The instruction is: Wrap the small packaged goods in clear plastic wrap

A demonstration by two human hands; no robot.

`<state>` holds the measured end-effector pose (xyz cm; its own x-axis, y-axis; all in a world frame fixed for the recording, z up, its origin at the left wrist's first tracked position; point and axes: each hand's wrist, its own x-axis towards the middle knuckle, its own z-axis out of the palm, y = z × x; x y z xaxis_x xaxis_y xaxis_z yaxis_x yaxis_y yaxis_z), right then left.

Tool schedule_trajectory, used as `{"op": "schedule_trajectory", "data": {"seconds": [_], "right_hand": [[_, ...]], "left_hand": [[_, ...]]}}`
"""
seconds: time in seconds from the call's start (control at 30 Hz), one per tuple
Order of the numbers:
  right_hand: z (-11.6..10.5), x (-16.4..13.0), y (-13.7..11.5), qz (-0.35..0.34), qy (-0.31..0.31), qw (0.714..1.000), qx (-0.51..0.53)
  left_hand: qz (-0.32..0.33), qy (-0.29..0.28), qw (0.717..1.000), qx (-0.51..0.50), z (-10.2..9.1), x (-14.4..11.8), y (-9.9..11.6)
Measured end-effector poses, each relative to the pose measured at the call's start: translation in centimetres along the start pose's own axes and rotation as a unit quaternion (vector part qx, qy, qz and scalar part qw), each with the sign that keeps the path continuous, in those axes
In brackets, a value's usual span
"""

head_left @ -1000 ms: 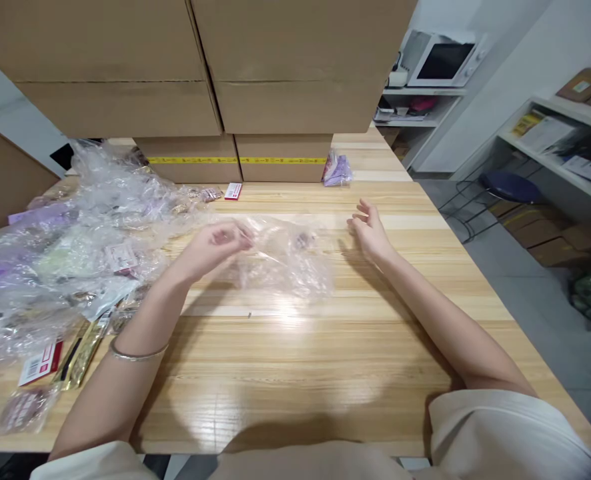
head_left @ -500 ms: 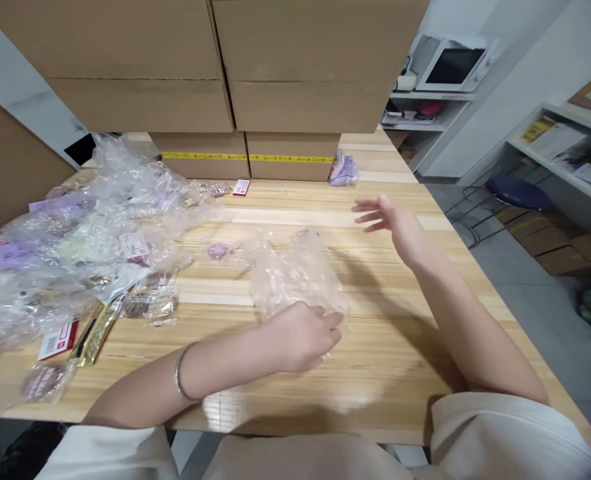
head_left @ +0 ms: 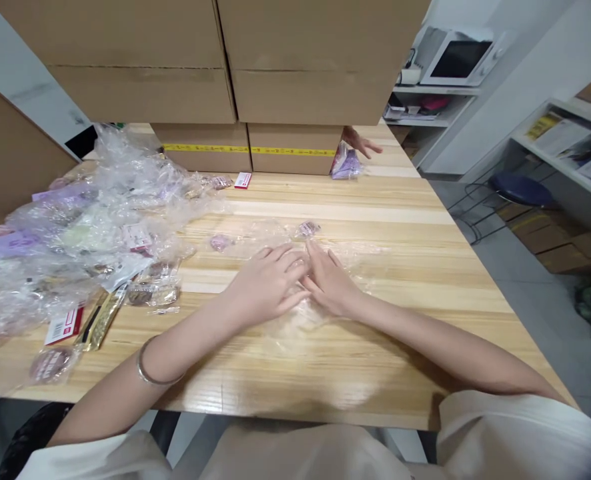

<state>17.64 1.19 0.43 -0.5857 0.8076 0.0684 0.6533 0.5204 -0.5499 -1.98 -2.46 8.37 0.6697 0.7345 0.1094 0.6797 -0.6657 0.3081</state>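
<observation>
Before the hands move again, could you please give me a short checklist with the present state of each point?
1. Left hand flat on the clear crumpled plastic bag: ok.
2. Right hand flat on it, beside the left: ok.
3. Bag lies fully on the light wooden table: ok.
4. Small purple packet clear of the fingers: ok.
5. Bag empty: cannot tell.
6. Another person's hand stays far away: ok.

Bare table point(head_left: 425, 267) rightward; packet heap point(head_left: 75, 227) left, boxes point(head_left: 248, 143) behind.
</observation>
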Motion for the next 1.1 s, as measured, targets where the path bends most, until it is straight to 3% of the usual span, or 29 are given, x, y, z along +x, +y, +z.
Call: {"op": "schedule_trajectory", "data": {"seconds": [0.07, 0.13, 0.2, 0.27, 0.33, 0.4, 0.47, 0.53, 0.6, 0.7, 0.8, 0.87, 1.0, 1.1], "right_hand": [[1.6, -0.7, 1.2, 0.042, 0.019, 0.997, -0.055], [2.5, -2.3, 1.6, 0.058, 0.042, 0.991, -0.117], [2.5, -4.2, 1.3, 0.056, 0.069, 0.981, -0.17], [1.5, -5.5, 0.5, 0.063, 0.057, 0.97, -0.226], [-0.6, -5.7, -0.2, 0.082, -0.014, 0.961, -0.262], [-3.6, -4.4, -0.1, 0.106, -0.086, 0.954, -0.268], [-6.7, -1.8, 1.5, 0.127, -0.054, 0.949, -0.285], [-9.0, 1.5, 4.3, 0.174, 0.048, 0.944, -0.277], [-9.8, 4.8, 7.3, 0.145, 0.06, 0.965, -0.209], [-8.5, 8.5, 10.1, 0.04, -0.03, 0.997, -0.06], [-6.4, 10.3, 9.9, -0.038, -0.059, 0.997, 0.025], [-5.7, 10.6, 9.2, -0.056, -0.066, 0.996, 0.017], [-6.3, 9.5, 9.5, 0.044, -0.02, 0.994, -0.102], [-8.1, 7.3, 10.8, 0.137, 0.049, 0.979, -0.144]], "left_hand": [[-0.052, -0.077, 0.991, 0.096, 0.8, -1.0, -1.6], [-0.138, -0.138, 0.973, 0.125, 1.1, -2.5, -2.7], [-0.232, -0.161, 0.953, 0.109, 0.9, -4.0, -3.4], [-0.29, -0.154, 0.943, 0.052, 0.1, -5.1, -4.3], [-0.306, -0.105, 0.946, -0.028, -0.9, -5.8, -5.7], [-0.319, -0.008, 0.943, -0.096, -1.8, -6.2, -7.8], [-0.356, 0.098, 0.923, -0.107, -2.2, -6.3, -10.6], [-0.398, 0.135, 0.906, -0.052, -2.0, -6.2, -13.3], [-0.377, 0.064, 0.924, -0.009, -1.5, -5.8, -15.2], [-0.286, -0.057, 0.956, -0.01, -0.7, -4.6, -16.5], [-0.244, -0.091, 0.965, -0.008, -0.6, -3.0, -16.3], [-0.259, -0.115, 0.958, 0.035, -0.9, -2.1, -16.1], [-0.318, -0.163, 0.926, 0.12, -1.7, -1.8, -15.9], [-0.358, -0.144, 0.91, 0.151, -3.1, -2.7, -15.1]]}}
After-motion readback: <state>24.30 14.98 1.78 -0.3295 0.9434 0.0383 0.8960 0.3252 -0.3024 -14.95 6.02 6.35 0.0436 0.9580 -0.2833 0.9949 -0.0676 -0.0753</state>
